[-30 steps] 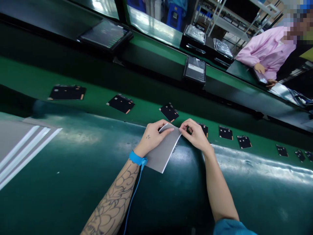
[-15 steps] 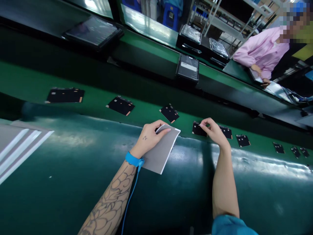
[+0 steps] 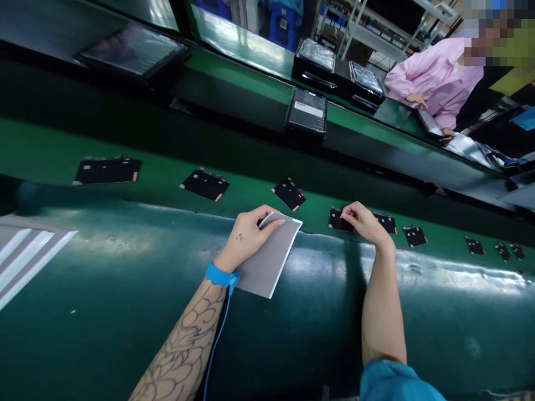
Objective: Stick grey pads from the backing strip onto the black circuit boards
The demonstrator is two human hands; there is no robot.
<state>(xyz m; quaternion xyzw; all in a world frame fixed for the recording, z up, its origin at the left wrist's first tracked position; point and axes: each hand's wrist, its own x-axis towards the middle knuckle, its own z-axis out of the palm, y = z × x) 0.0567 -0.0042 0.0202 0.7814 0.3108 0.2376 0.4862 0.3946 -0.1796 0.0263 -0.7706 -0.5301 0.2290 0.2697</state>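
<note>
My left hand (image 3: 246, 239), with a blue wrist strap (image 3: 220, 274) and cord, grips a grey sheet (image 3: 267, 262) with a white edge between thumb and fingers, over the front edge of the green surface. My right hand (image 3: 365, 225) is closed in a pinch at a flat black panel (image 3: 335, 219) that bears small pale marks. Whatever lies between those fingertips is too small to make out. Another black panel (image 3: 385, 223) is partly covered by the right hand, and one more panel (image 3: 289, 194) lies tilted just beyond the grey sheet.
More black panels (image 3: 204, 184) lie in a row along the green strip (image 3: 246, 203). Grey sheets with white bands (image 3: 29, 250) rest at far left. Screen-like units (image 3: 307, 111) stand on the raised line behind. A person in pink (image 3: 438, 78) works across at upper right.
My left hand and the grey sheet have shifted slightly left. The right hand keeps its pinch at the same panel. Across the line, one of the other person's hands has risen.
</note>
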